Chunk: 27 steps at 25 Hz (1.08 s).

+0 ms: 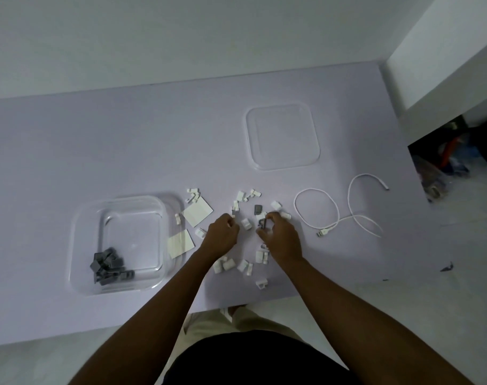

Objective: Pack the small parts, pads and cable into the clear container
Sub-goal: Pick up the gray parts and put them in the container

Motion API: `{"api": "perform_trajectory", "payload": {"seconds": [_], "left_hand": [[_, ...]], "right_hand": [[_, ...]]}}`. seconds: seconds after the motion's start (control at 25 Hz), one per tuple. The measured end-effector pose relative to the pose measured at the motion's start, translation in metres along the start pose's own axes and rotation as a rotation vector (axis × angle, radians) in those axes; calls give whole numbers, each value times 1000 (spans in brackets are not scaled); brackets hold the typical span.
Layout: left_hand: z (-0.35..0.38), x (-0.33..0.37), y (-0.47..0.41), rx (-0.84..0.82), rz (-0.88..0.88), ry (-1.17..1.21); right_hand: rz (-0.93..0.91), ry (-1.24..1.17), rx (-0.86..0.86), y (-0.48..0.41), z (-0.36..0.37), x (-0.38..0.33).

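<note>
lilac table point(70, 151): right hand point(282, 238) fingers pinch grey part point(261, 224); left hand point(222, 234) curled, contents hidden

Two hands sort small parts on a pale lilac table point(98, 148).

The right hand point(281, 234) pinches a grey part point(262, 223) among scattered white parts point(245, 223). Another grey piece point(258, 209) lies just beyond it. The left hand point(222, 232) is beside it with fingers curled, and whether it holds anything is hidden. To the left, the clear container point(134, 232) holds a heap of grey parts point(109, 263) in its near corner. Two pale square pads point(198, 214) lie by its right edge, the nearer one overlapping the rim. A looped white cable point(324, 232) lies to the right, and the clear lid point(282, 136) lies farther back.
</note>
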<state>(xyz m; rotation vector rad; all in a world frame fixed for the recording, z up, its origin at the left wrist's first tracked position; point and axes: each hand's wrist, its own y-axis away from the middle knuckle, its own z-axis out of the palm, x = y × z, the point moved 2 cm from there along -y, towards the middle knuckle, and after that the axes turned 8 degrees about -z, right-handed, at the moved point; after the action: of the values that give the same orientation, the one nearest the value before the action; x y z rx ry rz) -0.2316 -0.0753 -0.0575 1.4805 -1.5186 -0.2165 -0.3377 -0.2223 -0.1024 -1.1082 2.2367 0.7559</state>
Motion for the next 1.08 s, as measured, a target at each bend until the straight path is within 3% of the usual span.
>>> {"api": "perform_trajectory", "payload": {"seconds": [0.24, 0.6, 0.8, 1.08], "left_hand": [[5, 38, -32, 118, 56, -156], [33, 60, -53, 116, 103, -385], [36, 68, -50, 46, 169, -232], [23, 68, -44, 95, 193, -57]], "right_hand": [[-87, 52, -17, -10, -2, -4], [48, -46, 64, 9, -32, 21], [147, 70, 35, 15, -24, 13], [151, 123, 1, 18, -27, 14]]}}
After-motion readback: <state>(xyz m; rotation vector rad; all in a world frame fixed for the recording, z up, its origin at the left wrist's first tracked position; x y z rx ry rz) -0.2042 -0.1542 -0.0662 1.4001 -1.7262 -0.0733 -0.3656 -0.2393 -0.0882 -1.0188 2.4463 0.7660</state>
